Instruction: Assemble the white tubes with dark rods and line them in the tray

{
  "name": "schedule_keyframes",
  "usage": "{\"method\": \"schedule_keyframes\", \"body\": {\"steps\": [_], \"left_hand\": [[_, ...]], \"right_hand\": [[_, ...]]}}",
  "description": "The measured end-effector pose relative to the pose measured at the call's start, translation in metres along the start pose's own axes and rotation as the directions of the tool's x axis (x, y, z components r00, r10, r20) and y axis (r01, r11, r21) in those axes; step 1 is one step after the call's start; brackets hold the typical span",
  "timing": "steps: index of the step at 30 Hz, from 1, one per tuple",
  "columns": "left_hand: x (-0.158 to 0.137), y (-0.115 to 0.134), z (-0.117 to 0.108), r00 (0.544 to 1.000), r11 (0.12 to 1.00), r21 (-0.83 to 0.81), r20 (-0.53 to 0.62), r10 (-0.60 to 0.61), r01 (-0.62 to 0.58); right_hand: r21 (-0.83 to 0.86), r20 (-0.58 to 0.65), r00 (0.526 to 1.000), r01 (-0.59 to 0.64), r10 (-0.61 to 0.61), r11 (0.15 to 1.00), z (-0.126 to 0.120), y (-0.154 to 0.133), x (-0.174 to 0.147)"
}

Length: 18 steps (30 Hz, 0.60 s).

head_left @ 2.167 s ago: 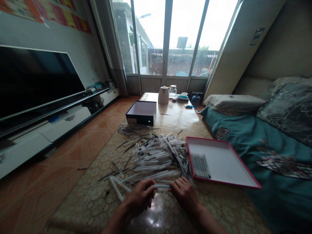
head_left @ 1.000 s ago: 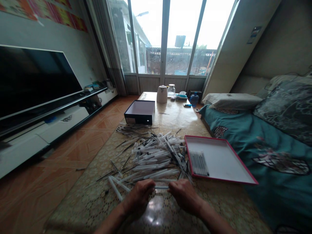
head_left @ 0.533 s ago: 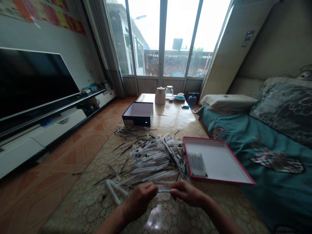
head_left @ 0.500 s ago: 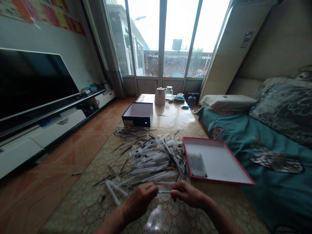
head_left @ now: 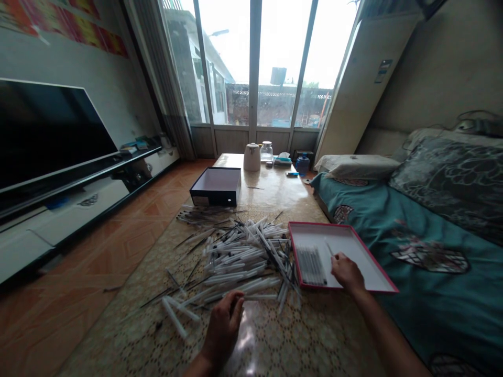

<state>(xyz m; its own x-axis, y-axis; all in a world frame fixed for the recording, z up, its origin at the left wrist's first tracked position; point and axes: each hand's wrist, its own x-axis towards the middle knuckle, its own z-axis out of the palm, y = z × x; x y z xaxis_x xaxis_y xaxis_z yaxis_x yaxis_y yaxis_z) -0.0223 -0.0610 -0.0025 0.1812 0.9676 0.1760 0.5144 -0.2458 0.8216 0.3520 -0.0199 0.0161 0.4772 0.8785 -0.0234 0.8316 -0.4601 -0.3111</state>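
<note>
My right hand [head_left: 346, 271] is closed around a slim whitish pen [head_left: 328, 248], which points up and away over the shallow red-rimmed box lid [head_left: 369, 262]. In the lid's left part lies a row of several clear pens [head_left: 310, 264] with dark refills, side by side. My left hand [head_left: 225, 320] hovers at the table's near side, fingers loosely bent and thumb apart, with nothing visible in it. Just beyond it spreads a loose heap of white pen barrels [head_left: 239, 256] mixed with thin black refills [head_left: 157, 297].
A dark open box [head_left: 214, 198] stands behind the heap. Farther back are a kettle [head_left: 252, 158], a glass jar [head_left: 266, 151] and a tissue pack [head_left: 282, 159]. The patterned table [head_left: 291, 335] borders a teal-covered sofa [head_left: 353, 204] on the right.
My hands were together at the table's near edge on one pen. The right hand has carried the pen right, over the lid; the left has let go and loosened. The view shifted slightly.
</note>
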Motion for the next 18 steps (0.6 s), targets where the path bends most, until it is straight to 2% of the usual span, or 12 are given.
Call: {"method": "schedule_keyframes", "body": {"steps": [6, 10, 15, 18], "left_hand": [[0.001, 0.001, 0.0, 1.0, 1.0, -0.026, 0.0, 0.015, -0.015], [0.0, 0.002, -0.001, 1.0, 0.999, -0.03, -0.007, 0.024, -0.024], [0.001, 0.001, -0.001, 1.0, 0.999, -0.044, -0.002, 0.028, -0.028], [0.001, 0.0, 0.0, 1.0, 0.999, -0.028, 0.002, 0.024, -0.024]], "right_hand": [[-0.098, 0.006, 0.998, 0.065, -0.065, 0.993, 0.014, 0.006, 0.003], [-0.107, -0.031, 0.991, 0.129, -0.133, 0.986, 0.016, 0.005, 0.017], [-0.085, -0.08, 0.954, 0.282, -0.288, 0.956, 0.028, -0.01, 0.043], [-0.087, -0.071, 0.94, 0.327, -0.334, 0.941, 0.039, -0.017, 0.049]]}}
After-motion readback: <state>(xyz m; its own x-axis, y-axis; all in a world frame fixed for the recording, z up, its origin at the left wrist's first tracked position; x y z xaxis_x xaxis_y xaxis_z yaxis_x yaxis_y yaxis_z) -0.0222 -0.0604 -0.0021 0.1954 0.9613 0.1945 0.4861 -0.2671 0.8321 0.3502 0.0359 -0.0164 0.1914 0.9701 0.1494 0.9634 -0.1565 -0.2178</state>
